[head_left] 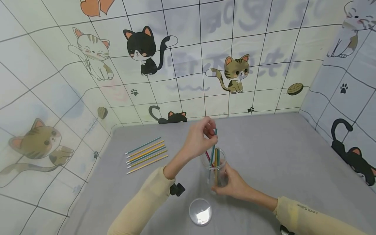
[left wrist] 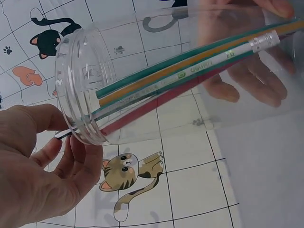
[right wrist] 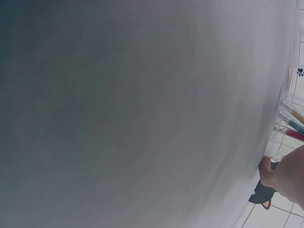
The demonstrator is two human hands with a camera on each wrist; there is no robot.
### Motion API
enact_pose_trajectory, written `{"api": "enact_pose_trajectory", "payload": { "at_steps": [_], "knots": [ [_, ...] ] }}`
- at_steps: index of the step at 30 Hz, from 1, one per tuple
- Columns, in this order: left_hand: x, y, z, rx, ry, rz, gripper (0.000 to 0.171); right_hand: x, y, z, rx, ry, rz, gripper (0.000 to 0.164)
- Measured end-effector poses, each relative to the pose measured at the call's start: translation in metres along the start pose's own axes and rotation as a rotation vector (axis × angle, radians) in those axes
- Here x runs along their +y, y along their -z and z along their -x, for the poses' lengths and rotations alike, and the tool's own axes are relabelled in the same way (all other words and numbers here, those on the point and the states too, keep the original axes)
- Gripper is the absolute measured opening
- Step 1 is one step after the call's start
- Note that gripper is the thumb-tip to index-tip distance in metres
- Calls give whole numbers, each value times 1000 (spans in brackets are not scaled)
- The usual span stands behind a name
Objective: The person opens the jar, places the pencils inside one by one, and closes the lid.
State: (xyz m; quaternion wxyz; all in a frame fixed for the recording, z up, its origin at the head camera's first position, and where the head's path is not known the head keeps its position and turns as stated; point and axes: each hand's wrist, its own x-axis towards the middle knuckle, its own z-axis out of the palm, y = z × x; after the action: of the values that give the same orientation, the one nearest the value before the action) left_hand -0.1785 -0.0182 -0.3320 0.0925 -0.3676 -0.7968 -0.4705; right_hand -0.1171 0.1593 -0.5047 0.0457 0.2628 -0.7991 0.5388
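Note:
A clear jar (head_left: 217,176) stands upright on the table with several pencils inside, among them teal, orange and red ones. My right hand (head_left: 235,184) grips the jar low on its side. Over the mouth, my left hand (head_left: 198,138) pinches the top of a teal pencil (head_left: 212,153) whose lower part is inside the jar. The left wrist view shows this pencil's printed side (left wrist: 190,73) through the clear wall, with its eraser end towards the jar's bottom. In the right wrist view, part of my right hand (right wrist: 289,175) shows at the right edge.
Several teal and yellow pencils (head_left: 147,156) lie side by side left of the jar, white eraser ends towards the left. A round clear lid (head_left: 200,212) lies in front of the jar. Behind the grey table (head_left: 264,147) hangs a cat-patterned cloth (head_left: 188,75).

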Motion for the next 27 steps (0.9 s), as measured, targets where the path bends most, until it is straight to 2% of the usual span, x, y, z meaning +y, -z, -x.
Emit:
{"api": "enact_pose_trajectory", "payload": {
  "at_steps": [9, 16, 22, 27],
  "knots": [
    [0, 4, 4, -11, 23, -54, 21, -1, -1, 0, 7, 6, 6, 84],
    [0, 5, 6, 24, 19, -141, 4, -2, 0, 0, 5, 3, 12, 85],
    [-2, 10, 4, 73, 31, -114, 3, -3, 0, 1, 15, -5, 23, 90],
    [-7, 15, 7, 73, 66, -97, 5, -2, 0, 0, 15, 5, 33, 89]
  ]
}}
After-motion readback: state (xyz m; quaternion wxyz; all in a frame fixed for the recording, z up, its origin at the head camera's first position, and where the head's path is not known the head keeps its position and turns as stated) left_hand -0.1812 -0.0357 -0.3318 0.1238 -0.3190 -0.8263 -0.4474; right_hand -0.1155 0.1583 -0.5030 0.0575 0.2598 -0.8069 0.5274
